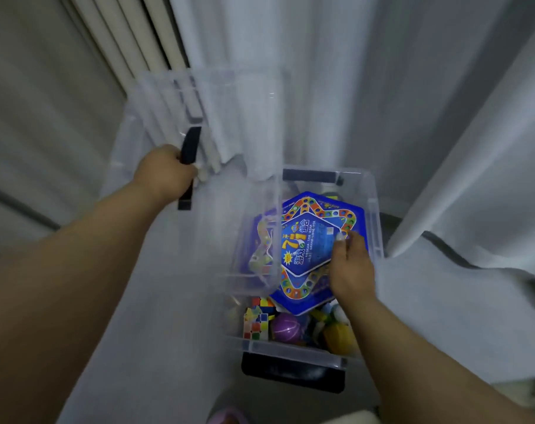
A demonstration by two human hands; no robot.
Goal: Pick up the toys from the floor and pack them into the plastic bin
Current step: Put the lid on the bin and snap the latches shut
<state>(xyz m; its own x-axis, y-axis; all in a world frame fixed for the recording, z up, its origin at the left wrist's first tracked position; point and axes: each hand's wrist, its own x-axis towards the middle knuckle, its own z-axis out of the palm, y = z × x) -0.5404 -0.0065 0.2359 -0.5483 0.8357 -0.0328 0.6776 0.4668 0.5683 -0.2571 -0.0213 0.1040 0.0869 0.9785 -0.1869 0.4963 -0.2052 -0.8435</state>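
Lying lengthwise in bin [375, 206], game board [312, 249] under right-hand fingers [341, 240]; left hand [165, 174] gripping lid [199, 142].

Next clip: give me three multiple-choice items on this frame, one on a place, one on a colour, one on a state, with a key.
1. Where does the blue game board lie?
A. on the curtain
B. in the plastic bin, atop the toys
C. under the bin

2. What colour is the ball in the bin?
A. purple
B. black
C. white

3. What is the left hand doing?
A. hanging idle
B. pressing the board
C. gripping the lid by its dark handle

Key: 1 B, board sits inside the clear walls, right hand on it; 2 A, purple beside the puzzle cube; 3 C, fingers wrap the handle.
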